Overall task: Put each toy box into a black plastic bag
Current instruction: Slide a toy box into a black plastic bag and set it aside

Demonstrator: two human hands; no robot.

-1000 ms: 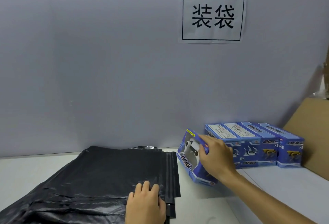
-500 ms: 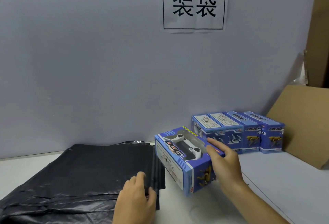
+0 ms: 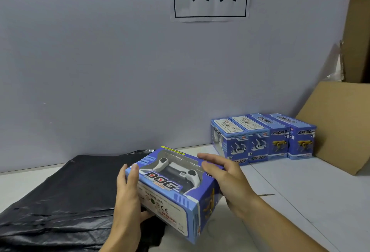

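A held toy box (image 3: 174, 189) sat near, centre; bags (image 3: 60, 195) lay left on the worktop (image 3: 300, 201); four boxes (image 3: 262, 137) stood far right.

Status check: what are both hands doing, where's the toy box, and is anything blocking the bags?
Left hand and right hand: grip on toy box. Box over edge of black bags, not bagged. Nothing in the way.

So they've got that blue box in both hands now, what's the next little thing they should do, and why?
Probably free the left hand to lift open the top black bag, while the right hand keeps the toy box. The bags lie flat and closed in a stack beside the box, so none has a mouth open to take it yet.
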